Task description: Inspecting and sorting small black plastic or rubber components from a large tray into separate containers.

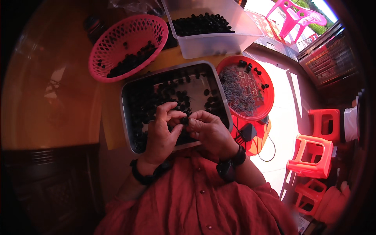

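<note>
Sunlit floor (270, 147) with red plastic stools (311, 156) lies to your right, and a polished wooden table (58, 98) stands in shade to your left. Before you is a rectangular metal tray (198, 98), scattered with small rounded black pieces (184, 98), densest along its left side. One black piece (184, 120) sits above the near part of the tray, where your two hands meet. Your left hand (162, 135) is partly curled, the index finger arched clear, the thumb and another fingertip apparently closed on that piece. Your right hand (213, 131) brings thumb and forefinger nearly together against its other side; whether these grip the piece itself or something slender cannot be told.

Around the tray, note three further containers: a pink perforated basket (93, 66) with a modest heap of black pieces, a translucent plastic box (211, 44) with a larger heap (201, 24), and a round red plate (269, 103) bearing a mass of thin grey slivers (239, 92) and a few black pieces near its rim.

Progress appears to be partial: you have a single piece in handling, while many lie loose in the tray. Which heap, if any, is finished cannot be judged, since the pieces look alike at this size.
</note>
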A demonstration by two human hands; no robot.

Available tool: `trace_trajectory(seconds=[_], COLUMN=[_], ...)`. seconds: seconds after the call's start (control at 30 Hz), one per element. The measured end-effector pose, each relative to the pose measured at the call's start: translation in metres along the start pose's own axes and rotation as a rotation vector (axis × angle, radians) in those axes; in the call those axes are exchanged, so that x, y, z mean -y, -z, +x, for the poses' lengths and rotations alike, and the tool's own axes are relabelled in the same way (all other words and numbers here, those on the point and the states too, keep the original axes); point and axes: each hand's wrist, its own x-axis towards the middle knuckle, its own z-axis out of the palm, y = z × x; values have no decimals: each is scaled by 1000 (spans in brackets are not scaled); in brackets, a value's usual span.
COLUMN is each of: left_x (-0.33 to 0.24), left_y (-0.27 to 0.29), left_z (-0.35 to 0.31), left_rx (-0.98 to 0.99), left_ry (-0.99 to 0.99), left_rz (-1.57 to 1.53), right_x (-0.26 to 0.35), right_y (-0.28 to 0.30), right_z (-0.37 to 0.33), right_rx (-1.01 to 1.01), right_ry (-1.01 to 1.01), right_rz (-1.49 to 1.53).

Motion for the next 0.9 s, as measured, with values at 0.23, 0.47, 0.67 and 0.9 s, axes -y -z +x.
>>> trace_trajectory(seconds=[0.23, 0.47, 0.67, 0.9], left_x=[-4, -5, -5, -4], left_y=[-6, -6, -4, -2], left_z=[3, 2, 1, 0], left_rx=[11, 40, 71, 153], left_ry=[-36, -104, -184, -180], left_rz=[43, 75, 160, 124], right_x=[7, 13, 14, 19], right_y=[4, 9, 12, 18], right_z=[-3, -4, -2, -1], right_rx=[31, 77, 56, 97], right_ry=[-17, 4, -4, -19], right_rz=[44, -61, -87, -265])
